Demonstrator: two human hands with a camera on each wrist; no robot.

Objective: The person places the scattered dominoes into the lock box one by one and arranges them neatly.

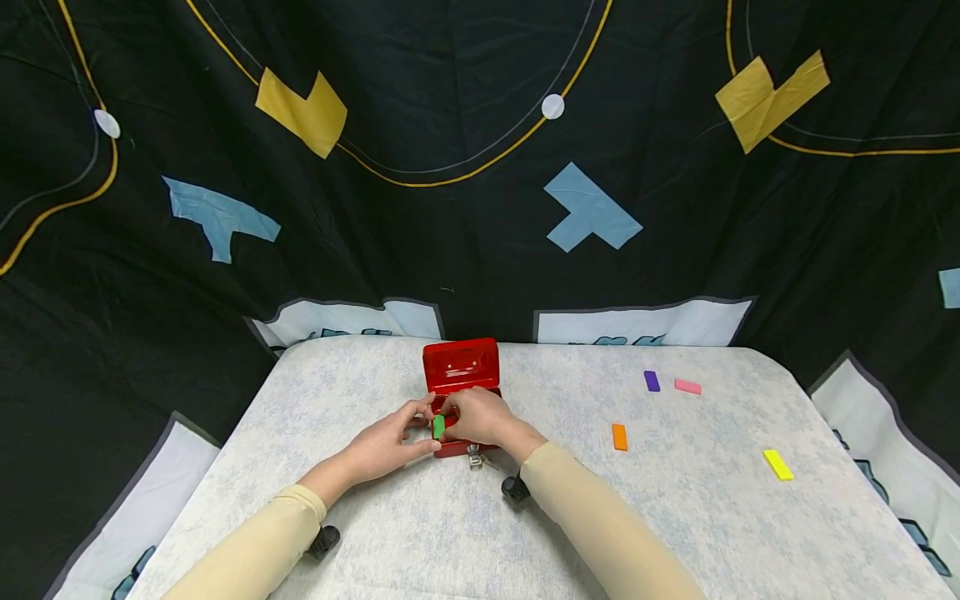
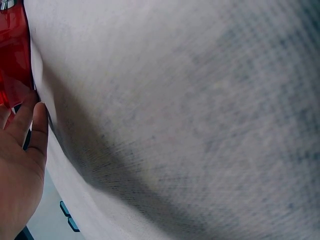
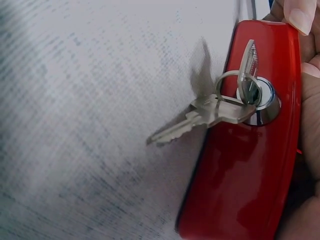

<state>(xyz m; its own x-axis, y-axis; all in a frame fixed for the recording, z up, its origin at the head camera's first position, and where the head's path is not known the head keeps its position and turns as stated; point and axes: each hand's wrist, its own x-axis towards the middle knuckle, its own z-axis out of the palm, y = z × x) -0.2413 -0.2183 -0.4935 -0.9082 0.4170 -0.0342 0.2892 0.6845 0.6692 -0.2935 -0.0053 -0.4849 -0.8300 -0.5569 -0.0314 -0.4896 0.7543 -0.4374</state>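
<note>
A small red metal cash box (image 1: 456,450) stands on the table with its lid (image 1: 461,364) raised. My right hand (image 1: 482,417) reaches into it from above and pinches a green block (image 1: 438,427) at the box's left end. Beside that end is my left hand (image 1: 378,446), its thumb at the front corner and its fingers spread toward the back; the left wrist view shows outer fingers (image 2: 40,127) extended against the box. On the front, the lock (image 3: 267,107) carries a ring with keys (image 3: 220,111). The box's inside is mostly hidden by my right hand.
To the right lie an orange block (image 1: 619,437), a purple block (image 1: 652,382), a pink block (image 1: 687,387) and a yellow block (image 1: 777,465). A pale mottled cloth covers the table (image 1: 360,533). Dark patterned fabric (image 1: 450,250) hangs behind it.
</note>
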